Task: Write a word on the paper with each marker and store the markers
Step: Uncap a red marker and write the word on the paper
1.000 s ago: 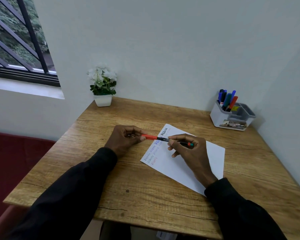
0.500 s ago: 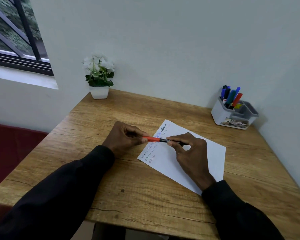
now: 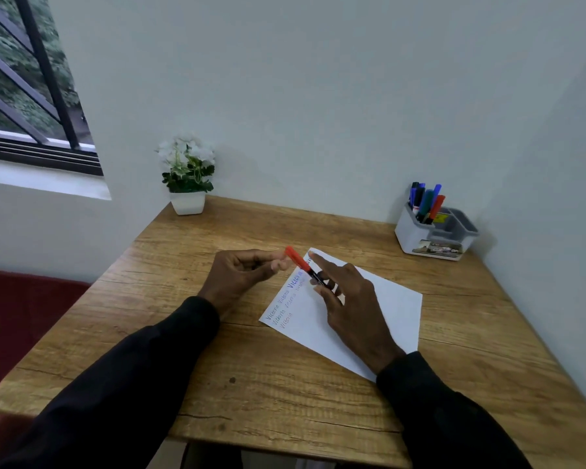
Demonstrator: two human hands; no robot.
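Note:
A marker with a red cap (image 3: 297, 259) and a black body sits in my right hand (image 3: 347, 299), pinched between thumb and fingers with the index finger straight along it. It hovers tilted over the top-left corner of the white paper (image 3: 391, 308), capped end pointing up-left. My left hand (image 3: 244, 272) hovers just left of the cap with its fingers loosely curled and its fingertips right beside the cap's end. Several handwritten words in different colours run along the paper's left edge.
A white and grey desk organiser (image 3: 432, 236) at the back right holds several markers (image 3: 426, 203). A small white pot of flowers (image 3: 187, 177) stands at the back left. The wooden table (image 3: 285, 394) meets walls behind and to the right.
The marker lay level between both hands with my left fingers pinching the red cap. Now the capped end has swung up-left in my right hand, and my left fingertips are off the cap.

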